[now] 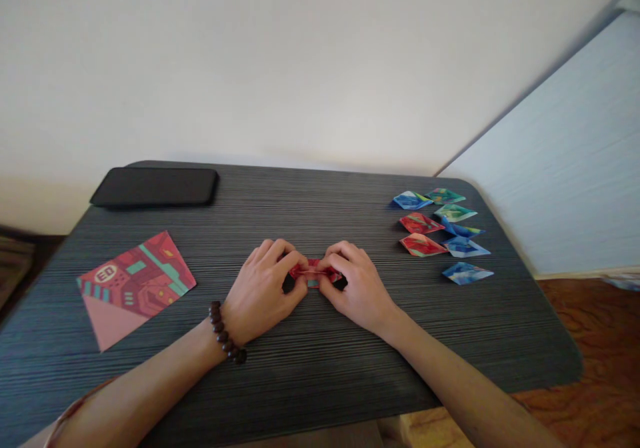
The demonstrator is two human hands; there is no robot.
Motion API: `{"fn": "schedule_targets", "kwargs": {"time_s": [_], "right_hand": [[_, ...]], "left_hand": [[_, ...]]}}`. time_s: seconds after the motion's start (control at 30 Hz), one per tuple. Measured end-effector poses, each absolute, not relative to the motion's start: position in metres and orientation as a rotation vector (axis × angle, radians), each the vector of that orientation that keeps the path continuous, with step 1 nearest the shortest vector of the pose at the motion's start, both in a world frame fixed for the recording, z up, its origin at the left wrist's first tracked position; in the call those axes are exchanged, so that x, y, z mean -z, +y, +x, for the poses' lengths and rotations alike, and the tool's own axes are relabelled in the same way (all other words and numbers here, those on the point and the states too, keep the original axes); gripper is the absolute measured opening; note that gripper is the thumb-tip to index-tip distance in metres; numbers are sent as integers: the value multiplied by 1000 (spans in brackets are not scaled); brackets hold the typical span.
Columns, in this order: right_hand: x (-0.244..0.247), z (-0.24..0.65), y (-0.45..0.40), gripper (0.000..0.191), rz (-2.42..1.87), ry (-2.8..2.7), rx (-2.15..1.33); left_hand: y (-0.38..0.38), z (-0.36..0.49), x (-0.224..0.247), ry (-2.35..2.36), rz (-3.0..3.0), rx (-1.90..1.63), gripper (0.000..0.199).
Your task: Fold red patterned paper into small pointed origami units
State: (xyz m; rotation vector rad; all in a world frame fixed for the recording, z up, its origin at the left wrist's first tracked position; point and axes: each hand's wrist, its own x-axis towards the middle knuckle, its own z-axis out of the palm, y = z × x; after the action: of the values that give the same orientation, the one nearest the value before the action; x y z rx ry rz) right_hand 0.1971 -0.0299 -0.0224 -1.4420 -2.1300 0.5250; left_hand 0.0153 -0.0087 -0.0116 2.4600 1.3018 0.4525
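A small folded red paper (313, 276) with a teal patch lies between my hands at the middle of the dark table (300, 215). My left hand (267, 288), with a dark beaded bracelet on its wrist, pinches the paper's left part between thumb and fingers. On the other side, my right hand (354, 285) pinches the right part the same way. Fingers cover both ends of the paper. A larger red patterned sheet (137, 285), showing a pink area at its lower left, lies flat to the left of my hands.
Several folded paper boat-like shapes, including a red one (423, 245) and a blue one (469, 273), stand at the right. A black flat case (155, 187) lies at the back left. Behind the table rises a pale wall (280, 68).
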Motion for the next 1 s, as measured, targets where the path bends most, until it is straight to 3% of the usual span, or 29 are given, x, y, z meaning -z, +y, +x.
{"fn": "schedule_targets", "kwargs": {"time_s": [1.0], "right_hand": [[19, 196, -31, 11, -1461, -2096, -484]], "left_hand": [[-8, 15, 11, 1319, 2521, -440, 8]]}}
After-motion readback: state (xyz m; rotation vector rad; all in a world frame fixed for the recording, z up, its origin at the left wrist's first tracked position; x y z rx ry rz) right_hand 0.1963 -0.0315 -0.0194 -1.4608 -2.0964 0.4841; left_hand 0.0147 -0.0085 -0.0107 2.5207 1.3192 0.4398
